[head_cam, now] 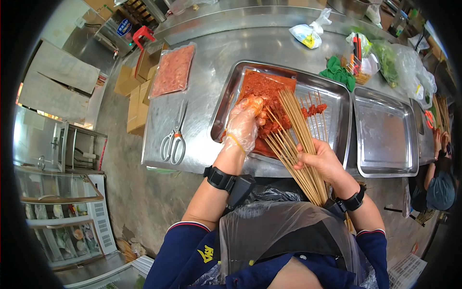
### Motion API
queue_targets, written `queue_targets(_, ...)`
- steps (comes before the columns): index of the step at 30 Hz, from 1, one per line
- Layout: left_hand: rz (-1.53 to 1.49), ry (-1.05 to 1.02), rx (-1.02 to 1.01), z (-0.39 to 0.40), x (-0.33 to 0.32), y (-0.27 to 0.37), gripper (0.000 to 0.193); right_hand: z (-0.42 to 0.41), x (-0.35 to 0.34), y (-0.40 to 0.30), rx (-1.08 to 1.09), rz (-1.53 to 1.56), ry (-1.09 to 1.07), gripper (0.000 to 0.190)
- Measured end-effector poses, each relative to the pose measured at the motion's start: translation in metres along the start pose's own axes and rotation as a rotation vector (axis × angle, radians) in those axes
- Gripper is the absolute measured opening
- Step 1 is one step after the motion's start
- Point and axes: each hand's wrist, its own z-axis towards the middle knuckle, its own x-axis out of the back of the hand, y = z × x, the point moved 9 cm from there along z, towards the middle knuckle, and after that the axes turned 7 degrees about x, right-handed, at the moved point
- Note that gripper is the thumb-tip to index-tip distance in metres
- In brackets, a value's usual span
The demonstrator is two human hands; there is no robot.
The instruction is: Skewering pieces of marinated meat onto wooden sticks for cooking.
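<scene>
My left hand (247, 119), in a clear plastic glove with a yellow band at the wrist, has its fingers curled around red marinated meat; the exact piece is hidden by the fingers. The meat (265, 85) lies heaped on an opened plastic pack in a steel tray (344, 119). My bare right hand (317, 159) grips a thick bundle of bamboo skewers (297, 126), tips slanting up toward the left hand. Meat clings around the tips of some skewers. Beyond the bundle, several skewers threaded with meat (319, 108) rest in the tray.
Kitchen scissors (175, 139) and a flat sealed pack of meat (173, 70) lie left on the steel table (202, 123). A second tray (388, 133) stands right, below a green cloth (339, 70) and plastic bags (411, 65). Another person (440, 188) works at the far right.
</scene>
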Motion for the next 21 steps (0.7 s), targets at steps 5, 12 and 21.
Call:
queue_targets(5,-0.028,-0.05,0.124,-0.004,-0.009,-0.006,0.016,-0.001,0.0,0.003,-0.015,0.026,-0.014,0.014)
queue_targets(12,0.335,-0.064,0.242,-0.016,-0.006,-0.015,0.016,0.001,-0.002,0.004,-0.015,0.009,-0.005,0.014)
queue_targets(21,0.416,0.001,0.196,-0.019,-0.01,-0.013,0.011,-0.002,0.001,-0.004,0.088,-0.094,0.042,0.017)
